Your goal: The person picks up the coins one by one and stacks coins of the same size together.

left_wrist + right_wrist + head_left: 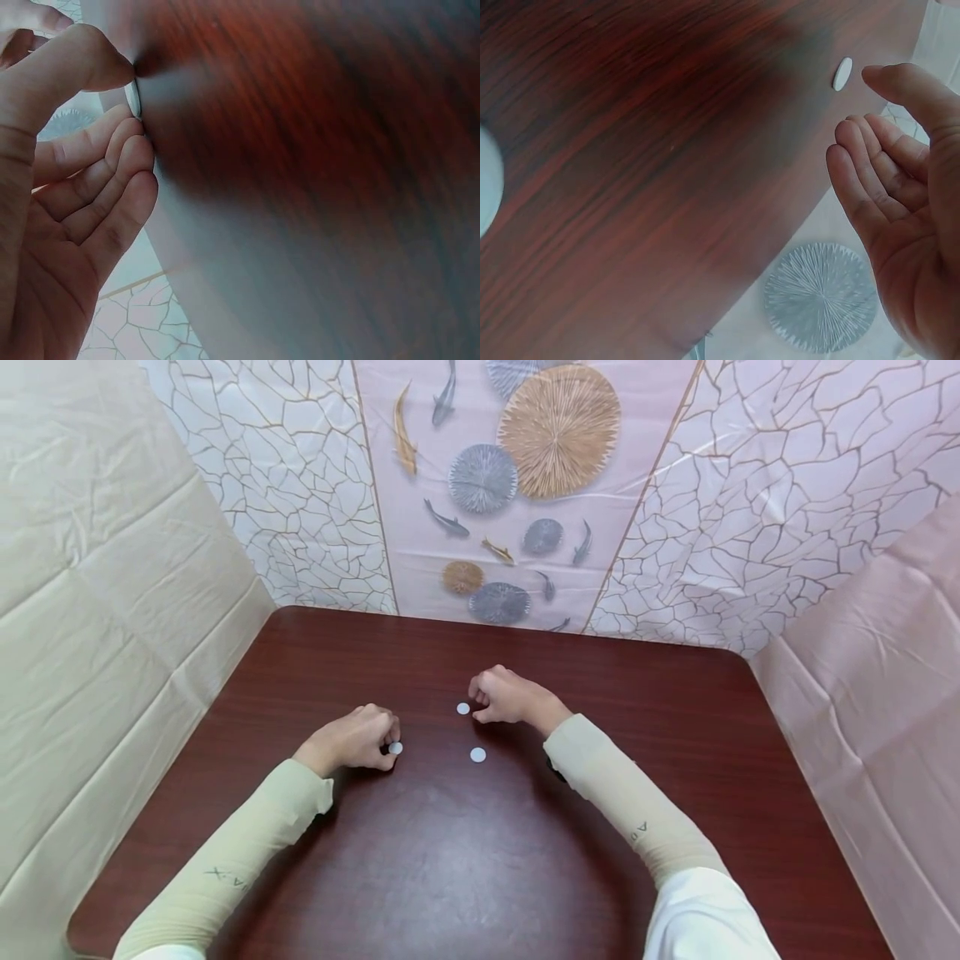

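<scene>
On the dark red-brown table, my left hand (356, 739) has its thumb and index fingertip at opposite edges of a small white disc (395, 748), pinching it. The left wrist view shows that disc (133, 99) nearly edge-on between the two fingertips, low over the wood. Farther back, my right hand (510, 695) hovers with bent fingers, thumb and fingertips apart and nothing between them. A second white disc (462, 708) lies flat just beside its fingertips; in the right wrist view this disc (842, 74) is apart from the thumb. Nearer me lies a third white disc (477, 755).
The table (450, 877) has rounded corners and meets a patterned curtain (480, 552) along its back edge. Pale cloth hangs at the left (112, 568) and right (862, 693). Both forearms wear light sleeves.
</scene>
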Action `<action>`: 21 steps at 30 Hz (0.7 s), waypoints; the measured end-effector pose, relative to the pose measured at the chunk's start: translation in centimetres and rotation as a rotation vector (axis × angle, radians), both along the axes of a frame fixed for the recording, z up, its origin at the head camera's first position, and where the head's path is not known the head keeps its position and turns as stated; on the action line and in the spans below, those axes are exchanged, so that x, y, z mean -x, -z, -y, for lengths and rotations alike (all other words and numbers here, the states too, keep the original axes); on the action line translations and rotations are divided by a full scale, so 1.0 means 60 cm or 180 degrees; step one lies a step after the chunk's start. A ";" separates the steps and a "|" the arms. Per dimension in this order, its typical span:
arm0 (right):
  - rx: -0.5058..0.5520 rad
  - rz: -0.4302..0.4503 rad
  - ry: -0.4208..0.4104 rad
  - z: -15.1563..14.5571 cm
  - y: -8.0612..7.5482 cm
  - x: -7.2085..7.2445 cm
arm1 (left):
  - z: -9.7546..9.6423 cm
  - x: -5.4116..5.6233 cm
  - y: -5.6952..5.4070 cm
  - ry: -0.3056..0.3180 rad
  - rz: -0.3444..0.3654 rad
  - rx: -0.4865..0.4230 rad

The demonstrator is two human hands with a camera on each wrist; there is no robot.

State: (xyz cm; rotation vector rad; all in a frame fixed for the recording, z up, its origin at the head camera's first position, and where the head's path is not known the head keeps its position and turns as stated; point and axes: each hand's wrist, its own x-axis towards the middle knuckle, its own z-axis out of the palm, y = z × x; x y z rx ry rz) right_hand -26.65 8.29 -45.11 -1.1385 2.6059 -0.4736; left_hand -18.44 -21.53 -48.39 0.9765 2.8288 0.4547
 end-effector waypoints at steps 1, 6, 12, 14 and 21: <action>-0.0017 -0.0002 -0.0003 0.003 0.003 0.002 | 0.000 0.000 0.000 0.0000 0.0007 -0.0001; -0.0118 -0.0042 -0.0024 0.016 0.015 0.013 | 0.002 -0.001 0.001 0.0051 -0.0050 -0.0045; -0.0174 0.0013 -0.0051 0.033 0.023 0.025 | 0.004 -0.004 -0.002 -0.0006 0.0002 -0.0047; -0.0228 0.0066 -0.0047 0.038 0.025 0.028 | 0.003 -0.005 -0.002 -0.0002 0.0020 -0.0045; -0.0462 0.0160 -0.0028 0.044 0.021 0.034 | 0.000 -0.002 0.001 0.0026 0.0065 -0.0061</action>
